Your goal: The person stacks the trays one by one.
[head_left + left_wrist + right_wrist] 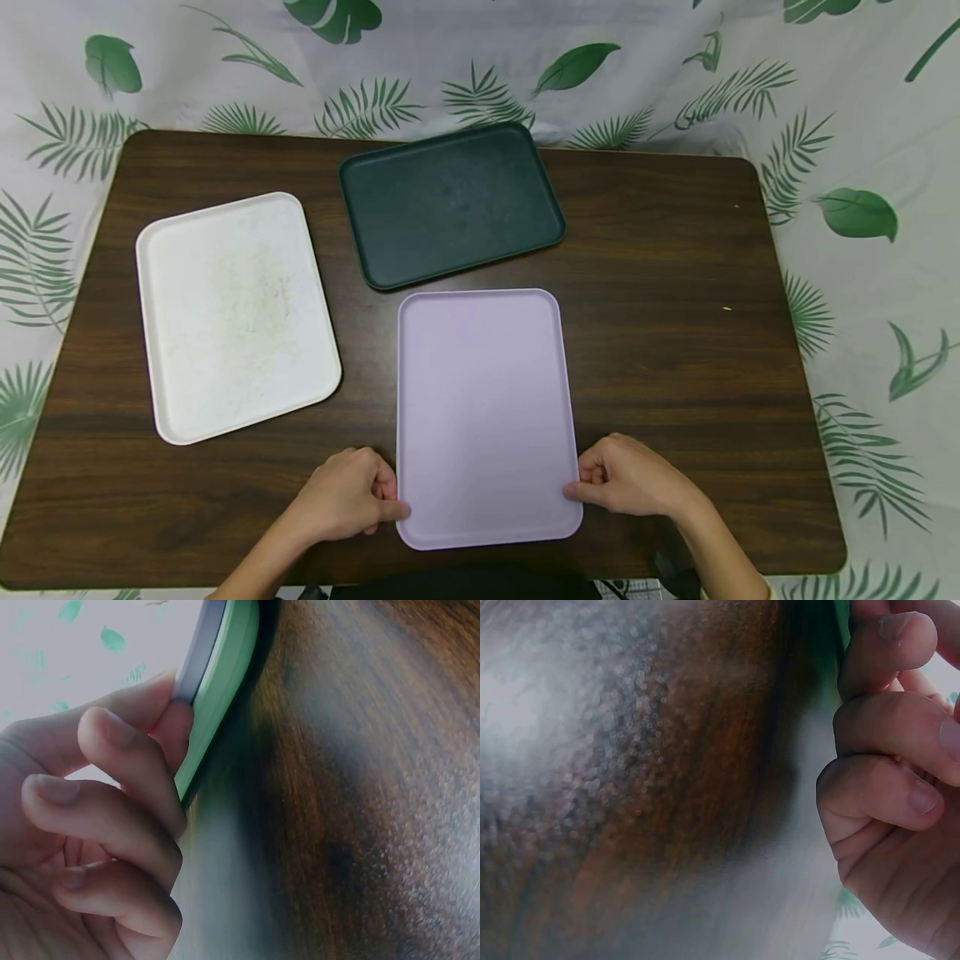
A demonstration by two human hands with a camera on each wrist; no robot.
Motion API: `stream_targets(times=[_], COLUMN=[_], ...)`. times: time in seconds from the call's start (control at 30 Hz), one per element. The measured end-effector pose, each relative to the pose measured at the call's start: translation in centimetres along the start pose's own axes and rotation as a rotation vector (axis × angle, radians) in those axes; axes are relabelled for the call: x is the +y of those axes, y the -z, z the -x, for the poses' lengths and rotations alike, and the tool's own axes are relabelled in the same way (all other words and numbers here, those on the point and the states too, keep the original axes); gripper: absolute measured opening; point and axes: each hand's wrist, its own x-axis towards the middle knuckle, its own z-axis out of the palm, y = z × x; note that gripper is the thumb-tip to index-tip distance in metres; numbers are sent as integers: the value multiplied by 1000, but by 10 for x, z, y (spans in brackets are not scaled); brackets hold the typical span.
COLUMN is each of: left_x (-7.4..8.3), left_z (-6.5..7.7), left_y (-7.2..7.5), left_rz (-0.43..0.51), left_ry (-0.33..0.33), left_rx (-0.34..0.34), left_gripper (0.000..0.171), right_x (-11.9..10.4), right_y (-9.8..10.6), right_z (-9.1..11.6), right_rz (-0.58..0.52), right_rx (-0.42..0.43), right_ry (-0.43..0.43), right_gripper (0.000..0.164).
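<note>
A light purple tray (pixel 487 408) lies lengthwise near the table's front edge. My left hand (pixel 348 495) pinches its left rim near the front corner, thumb on top. On the opposite rim, my right hand (pixel 633 477) grips with thumb above and the other fingers curled. In the left wrist view, a light green tray edge (pixel 223 690) shows directly beneath the purple rim (pixel 201 652); the head view hides this lower tray. A sliver of green edge (pixel 843 634) also appears by the right fingers, mostly covered.
On the left of the brown wooden table (pixel 675 333) lies a white tray (pixel 202 367), slightly turned. A dark green tray (pixel 450 200) sits at the back, just behind the purple one. Two small yellowish specks lie on the right side. Leaf-patterned cloth (pixel 885 283) surrounds the table.
</note>
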Motion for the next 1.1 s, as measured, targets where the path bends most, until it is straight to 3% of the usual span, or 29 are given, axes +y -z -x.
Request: stream_targets(times=[0.33, 0.77, 0.93, 1.1], left_x=[-1, -5, -7, -11], left_z=[0, 1, 5, 10], left_y=[1, 2, 10, 25], left_rz=[-16, -33, 3, -4], left_ry=[17, -11, -13, -18], left_rx=[-15, -6, -21, 15], left_gripper=[32, 31, 36, 37], right_x=[-2, -9, -15, -32], right_y=[1, 12, 27, 37], right_z=[-1, -3, -9, -26], right_rz=[-5, 60, 93, 91], right_rx=[-15, -15, 39, 99], right_ry=[-35, -41, 7, 36], right_gripper=[42, 41, 38, 29])
